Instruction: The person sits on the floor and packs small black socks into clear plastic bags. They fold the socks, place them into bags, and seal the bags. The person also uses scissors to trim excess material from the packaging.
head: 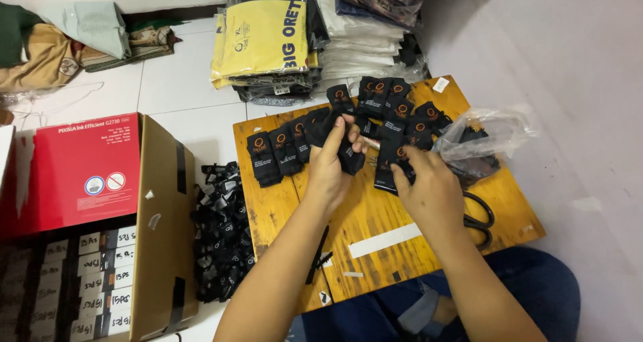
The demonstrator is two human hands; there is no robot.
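Your left hand (330, 170) is closed around a small stack of black tags with orange round marks (345, 151), held above the middle of the wooden board (375, 218), while your right hand (432, 191) curls its fingers onto another black tag (388, 168) lying flat on the board just right of the first. A row of tag bundles (281, 151) sits to the left and more are scattered at the far side (395, 104), with a clear plastic bag (485, 141) at the right edge and black scissors (479, 218) near your right wrist. On the floor to the left lie a heap of black tags (221, 235) and an open cardboard box (164, 228), with folded garments in plastic (264, 40) stacked far behind.
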